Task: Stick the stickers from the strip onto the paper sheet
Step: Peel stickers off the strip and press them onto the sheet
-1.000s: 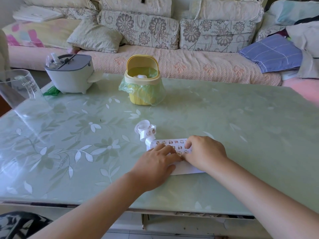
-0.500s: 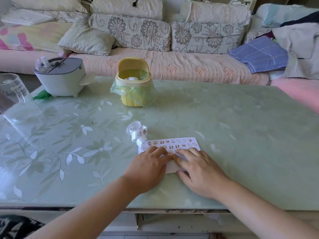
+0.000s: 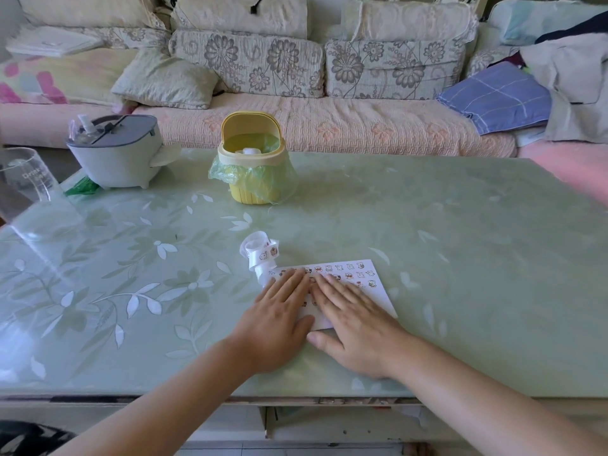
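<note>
Both grips lie flat on the sheet [image 3: 378, 296]. My left grip [image 3: 279, 319] covers its left end and my right grip [image 3: 355, 327] its near middle. The fingers of both are straight and pressed down, and neither has hold of anything. I judge this to be the smoothing step, rubbing down stickers that are already placed.

To do it well, I should keep the left grip planted so the sheet cannot slide on the glossy surface [image 3: 427, 225]. The right fingertips then sweep outward from each sticker's middle, so the edges seal without lifting or creasing. Pressure should stay light enough not to drag the paper. The next sticker has to come from the strip [image 3: 260, 255], which sits in a loose curl just beyond the sheet's far-left corner and touches it there. One grip will have to leave the sheet to peel it.

The count is one sheet, one strip and two grips. The sheet carries rows of small stickers. More than ten show along its far edge, but my grips hide the rest, so I cannot give a total. On the strip I can make out two stickers, and its curl hides any others.

Well beyond the sheet stands one yellow bin [image 3: 253, 159]. Far off to the sheet's left are one grey pot [image 3: 115, 156] and one clear jug [image 3: 26, 189].
</note>
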Motion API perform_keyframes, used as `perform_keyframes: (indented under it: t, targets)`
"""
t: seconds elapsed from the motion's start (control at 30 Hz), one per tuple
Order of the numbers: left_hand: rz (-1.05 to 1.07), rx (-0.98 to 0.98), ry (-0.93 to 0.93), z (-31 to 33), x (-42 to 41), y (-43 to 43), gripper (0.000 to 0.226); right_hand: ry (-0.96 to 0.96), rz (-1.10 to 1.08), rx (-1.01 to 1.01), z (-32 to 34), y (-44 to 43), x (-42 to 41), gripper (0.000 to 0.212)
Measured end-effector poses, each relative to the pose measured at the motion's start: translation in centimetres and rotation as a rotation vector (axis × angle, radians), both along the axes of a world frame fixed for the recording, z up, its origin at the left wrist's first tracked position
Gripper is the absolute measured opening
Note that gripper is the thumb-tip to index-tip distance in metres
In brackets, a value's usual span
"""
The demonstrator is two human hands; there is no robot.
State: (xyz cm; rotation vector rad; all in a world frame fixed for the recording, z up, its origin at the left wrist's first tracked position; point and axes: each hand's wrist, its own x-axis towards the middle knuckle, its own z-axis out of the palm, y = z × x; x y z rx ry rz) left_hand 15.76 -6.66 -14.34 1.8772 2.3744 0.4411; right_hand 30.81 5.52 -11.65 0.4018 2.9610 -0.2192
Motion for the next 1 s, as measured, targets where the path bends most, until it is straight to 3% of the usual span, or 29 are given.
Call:
perform_keyframes:
  t: [0.2, 0.4, 0.57, 0.67, 0.93, 1.0]
  targets:
    - [0.032, -0.142, 0.113, 0.0, -0.3, -0.1, 0.083, -0.035, -0.064, 0.028, -0.5, 1.0, 0.8, 0.103]
    - [0.042, -0.166, 0.153, 0.5, 0.0, -0.1, 0.087, -0.027, -0.26, 0.039, -0.3, 2.6, 1.3, 0.128]
    - [0.024, -0.169, 0.136, 0.4, 0.0, -0.2, 0.105, 0.035, -0.1, 0.031, 0.2, 1.5, -0.2, 0.111]
    - [0.021, -0.173, 0.105, 0.3, -0.2, -0.3, 0.098, -0.008, -0.018, -0.036, 0.1, 0.3, -1.1, 0.103]
    - [0.046, -0.179, 0.076, 0.5, -0.4, 0.0, 0.09, -0.055, -0.259, -0.035, 0.2, 3.0, -0.7, 0.119]
    - [0.045, -0.118, 0.026, 1.0, -0.6, 0.0, 0.09, -0.029, -0.282, -0.061, 0.8, 2.7, -1.2, 0.107]
